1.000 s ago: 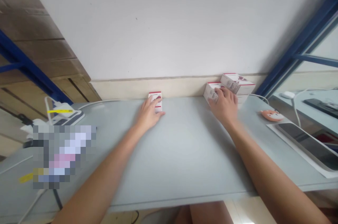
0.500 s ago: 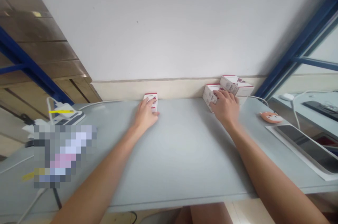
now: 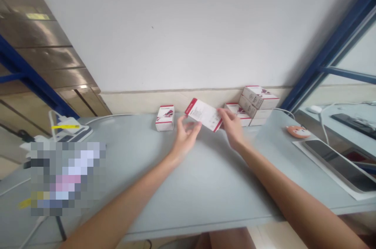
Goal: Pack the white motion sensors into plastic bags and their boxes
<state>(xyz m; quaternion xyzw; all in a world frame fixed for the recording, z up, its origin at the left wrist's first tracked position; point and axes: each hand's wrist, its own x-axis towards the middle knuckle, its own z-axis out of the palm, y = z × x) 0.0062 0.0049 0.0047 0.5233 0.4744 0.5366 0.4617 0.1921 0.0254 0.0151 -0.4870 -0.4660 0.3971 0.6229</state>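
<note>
A white box with red edges [image 3: 203, 114] is up in the air over the table, tilted, between my hands. My right hand [image 3: 232, 129] grips its right end with the fingertips. My left hand [image 3: 185, 140] is below its left half, fingers spread, with the fingertips at or very near the lower edge. A matching box [image 3: 165, 118] stands on the table to the left of my left hand. More such boxes [image 3: 255, 104] are piled against the wall beyond my right hand.
The grey table [image 3: 217, 186] runs along a white wall [image 3: 176, 26]. On it are a power strip [image 3: 73, 133] with cables, a pixelated patch [image 3: 67, 178], an orange fox-faced object [image 3: 298, 132], and a tablet [image 3: 335, 166] on a white sheet.
My hands have left the boxes at the wall and come together near the middle. A box is now raised between them. The view has shifted slightly.
</note>
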